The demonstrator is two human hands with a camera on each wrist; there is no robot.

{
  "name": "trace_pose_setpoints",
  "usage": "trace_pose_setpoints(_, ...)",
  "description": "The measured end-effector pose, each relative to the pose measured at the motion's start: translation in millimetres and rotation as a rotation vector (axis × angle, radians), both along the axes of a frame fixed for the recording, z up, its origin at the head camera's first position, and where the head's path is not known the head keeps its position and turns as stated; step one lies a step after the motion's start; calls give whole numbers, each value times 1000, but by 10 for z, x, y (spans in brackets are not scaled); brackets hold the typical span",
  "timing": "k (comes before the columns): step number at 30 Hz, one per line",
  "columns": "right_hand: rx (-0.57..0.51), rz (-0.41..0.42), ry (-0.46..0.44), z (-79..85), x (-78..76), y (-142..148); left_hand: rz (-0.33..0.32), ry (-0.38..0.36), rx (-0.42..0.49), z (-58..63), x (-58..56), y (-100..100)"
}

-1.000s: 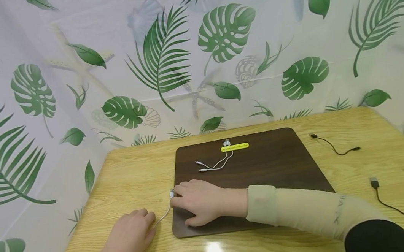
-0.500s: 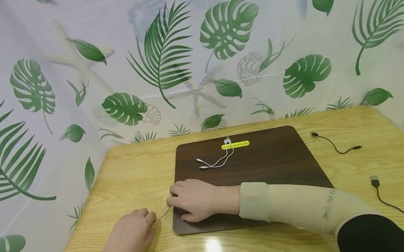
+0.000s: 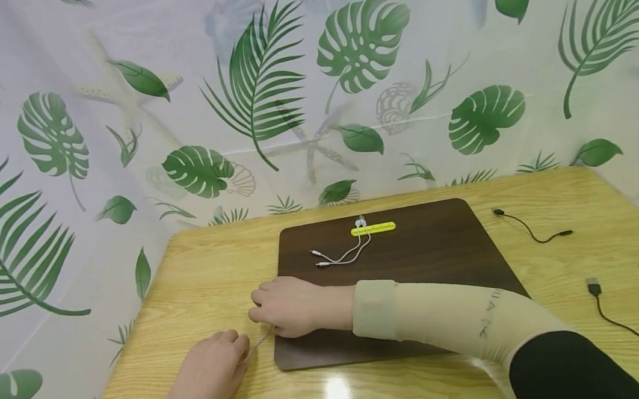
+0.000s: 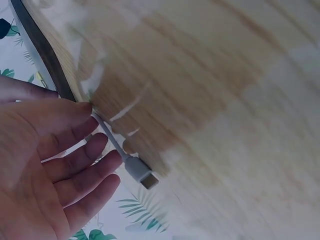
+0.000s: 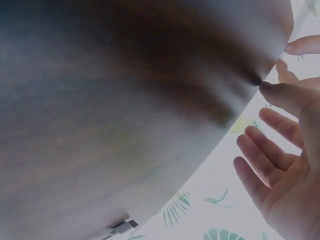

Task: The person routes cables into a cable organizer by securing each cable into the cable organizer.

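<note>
A thin white USB cable runs between the two hands at the left edge of a dark brown mat. My left hand pinches it between thumb and index finger above the wooden table. Its small metal-tipped plug sticks out past the curved fingers in the left wrist view. Over the mat's left edge, my right hand has thumb and index finger together where the cable's other end runs in; the larger plug is hidden beneath it. In the right wrist view, the remaining fingers are loosely bent.
A yellow cable clip near the mat's far edge carries white cables, their free ends lying leftward. On the wooden table, right of the mat, lie a short black cable and a black USB cable. A leaf-patterned cloth stands behind.
My right hand has moved left over the mat's edge, covering the larger USB plug that showed beside its fingers. The left hand keeps its pinch on the cable and has hardly moved.
</note>
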State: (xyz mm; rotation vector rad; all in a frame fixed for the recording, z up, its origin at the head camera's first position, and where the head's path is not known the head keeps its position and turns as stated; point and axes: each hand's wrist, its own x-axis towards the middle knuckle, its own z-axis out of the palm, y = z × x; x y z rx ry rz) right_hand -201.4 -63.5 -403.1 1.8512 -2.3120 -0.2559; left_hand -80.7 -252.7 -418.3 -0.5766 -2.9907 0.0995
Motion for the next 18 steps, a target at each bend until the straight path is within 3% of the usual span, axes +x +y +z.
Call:
trace_pose_setpoints(6,18,-12,-20,-48,-45,-48,38,-4,26,-17,18,35)
trace_pose_setpoints(10,16,-9,-81,-70,-63,-70,57,-8,31,-33,13,42)
trace_pose_setpoints(18,15,20,-139,-92,-20,-120,90,-30,42,-27,5,54)
